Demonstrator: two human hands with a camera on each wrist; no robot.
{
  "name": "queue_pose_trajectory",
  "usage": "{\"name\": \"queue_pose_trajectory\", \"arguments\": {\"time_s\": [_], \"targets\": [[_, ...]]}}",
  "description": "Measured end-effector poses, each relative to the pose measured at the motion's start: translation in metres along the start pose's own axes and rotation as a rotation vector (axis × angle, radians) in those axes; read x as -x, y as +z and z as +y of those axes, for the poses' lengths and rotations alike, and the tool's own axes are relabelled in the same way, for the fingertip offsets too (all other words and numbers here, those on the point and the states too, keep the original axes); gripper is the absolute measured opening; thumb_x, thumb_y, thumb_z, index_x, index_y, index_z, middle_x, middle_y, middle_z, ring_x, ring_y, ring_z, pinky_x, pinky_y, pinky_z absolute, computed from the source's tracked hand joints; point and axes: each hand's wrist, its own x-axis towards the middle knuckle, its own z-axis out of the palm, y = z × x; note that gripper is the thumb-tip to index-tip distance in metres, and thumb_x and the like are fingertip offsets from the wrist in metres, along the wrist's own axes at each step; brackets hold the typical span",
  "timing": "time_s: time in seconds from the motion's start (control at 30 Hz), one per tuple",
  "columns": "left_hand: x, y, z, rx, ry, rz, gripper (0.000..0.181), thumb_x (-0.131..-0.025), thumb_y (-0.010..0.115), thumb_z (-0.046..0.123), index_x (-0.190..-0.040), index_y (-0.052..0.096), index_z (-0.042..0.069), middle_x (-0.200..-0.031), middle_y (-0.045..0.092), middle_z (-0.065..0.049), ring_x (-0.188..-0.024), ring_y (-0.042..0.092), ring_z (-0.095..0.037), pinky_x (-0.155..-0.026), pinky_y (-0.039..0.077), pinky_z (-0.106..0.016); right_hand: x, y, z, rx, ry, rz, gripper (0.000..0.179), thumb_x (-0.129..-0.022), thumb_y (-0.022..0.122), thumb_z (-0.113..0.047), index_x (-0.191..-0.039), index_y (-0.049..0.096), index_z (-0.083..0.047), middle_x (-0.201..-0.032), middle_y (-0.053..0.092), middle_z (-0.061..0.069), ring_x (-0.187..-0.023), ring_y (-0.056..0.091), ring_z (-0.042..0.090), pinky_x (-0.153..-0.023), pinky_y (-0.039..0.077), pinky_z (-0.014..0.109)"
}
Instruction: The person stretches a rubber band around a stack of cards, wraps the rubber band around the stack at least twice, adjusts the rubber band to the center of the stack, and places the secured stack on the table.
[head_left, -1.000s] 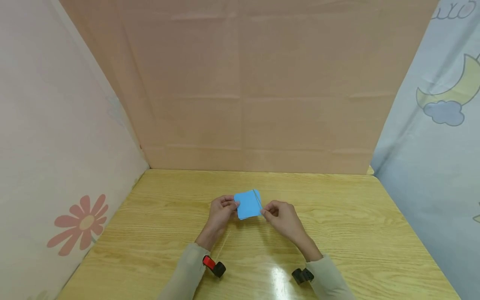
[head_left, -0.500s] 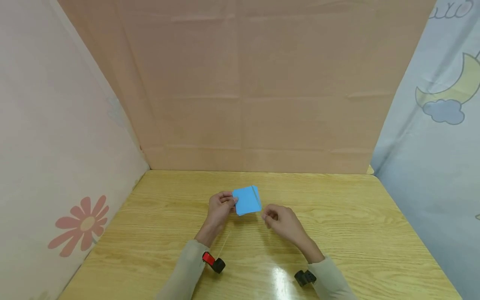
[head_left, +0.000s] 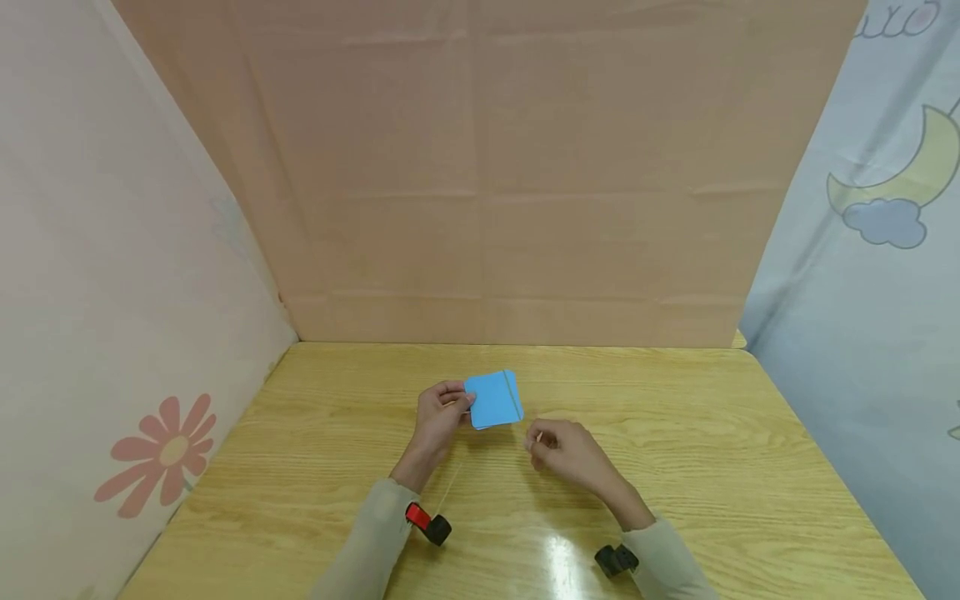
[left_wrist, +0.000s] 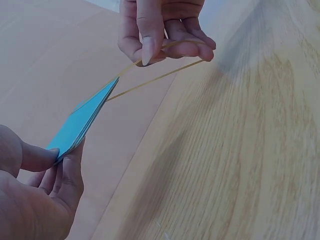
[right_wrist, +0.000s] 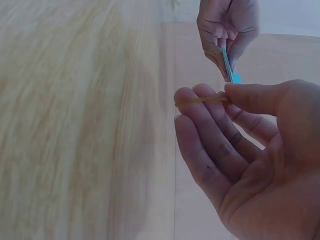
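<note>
My left hand pinches a thin stack of blue square cards by its left edge, thumb on top and fingers beneath. A yellowish rubber band runs round the far part of the stack and stretches out to my right hand. In the right wrist view, the band lies across the right fingertips, with the thumb pressed to it at one end. The stack is tilted and held above the table; in the left wrist view its layered edge shows.
A wood-grain table lies under both hands. Behind it hangs a tan sheet, with a flower-printed cloth on the left and a moon-printed cloth on the right. Black wrist cameras sit at both cuffs.
My right hand has drawn away from the stack, toward the body and slightly right, stretching the band. The left hand and cards have risen slightly, then stayed nearly still.
</note>
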Motion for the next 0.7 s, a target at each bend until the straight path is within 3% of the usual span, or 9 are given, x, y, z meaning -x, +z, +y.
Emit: {"name": "queue_pose_trajectory", "arguments": {"time_s": [0.13, 0.33, 0.53, 0.6, 0.7], "targets": [[0.0001, -0.0002, -0.0002, 0.004, 0.004, 0.001, 0.020, -0.098, 0.068, -0.003, -0.118, 0.065, -0.009, -0.093, 0.068, -0.005, -0.077, 0.067, -0.012, -0.072, 0.063, -0.032, 0.0023, -0.0006, 0.0009, -0.038, -0.010, -0.052, 0.017, -0.107, 0.060, -0.016, -0.097, 0.072, -0.009, -0.075, 0.073, 0.006, -0.066, 0.068, 0.019, -0.054, 0.048, 0.023], [0.0002, -0.0020, 0.0010, 0.003, -0.003, 0.023, 0.020, -0.098, 0.069, -0.002, -0.117, 0.065, -0.008, -0.094, 0.068, -0.005, -0.077, 0.066, -0.012, -0.072, 0.062, -0.031, 0.0039, -0.0014, 0.0030, -0.083, -0.029, -0.200, 0.019, -0.108, 0.060, -0.017, -0.099, 0.071, -0.005, -0.080, 0.075, 0.010, -0.071, 0.072, 0.018, -0.061, 0.056, 0.024], [-0.0017, -0.0026, 0.0021, 0.000, -0.008, 0.027, 0.021, -0.098, 0.069, -0.002, -0.118, 0.065, -0.009, -0.094, 0.069, -0.007, -0.076, 0.067, -0.011, -0.071, 0.063, -0.030, 0.0088, -0.0028, 0.0067, -0.277, 0.045, -0.346, 0.024, -0.111, 0.054, -0.017, -0.125, 0.071, -0.007, -0.094, 0.076, 0.014, -0.084, 0.077, 0.026, -0.064, 0.066, 0.036], [-0.0016, -0.0025, 0.0023, 0.001, -0.005, 0.023, 0.022, -0.098, 0.069, -0.002, -0.118, 0.065, -0.009, -0.094, 0.069, -0.007, -0.076, 0.067, -0.011, -0.071, 0.063, -0.029, 0.0095, -0.0035, 0.0081, -0.316, 0.054, -0.356, 0.027, -0.110, 0.054, -0.013, -0.132, 0.071, -0.007, -0.093, 0.076, 0.014, -0.082, 0.077, 0.026, -0.064, 0.067, 0.039], [-0.0010, -0.0022, 0.0026, 0.004, -0.002, 0.009, 0.021, -0.098, 0.068, -0.003, -0.118, 0.066, -0.008, -0.094, 0.068, -0.006, -0.076, 0.067, -0.012, -0.071, 0.063, -0.029, 0.0076, -0.0039, 0.0097, -0.341, 0.029, -0.343, 0.030, -0.106, 0.062, -0.010, -0.134, 0.071, -0.002, -0.086, 0.077, 0.017, -0.068, 0.073, 0.017, -0.060, 0.066, 0.034]]}}
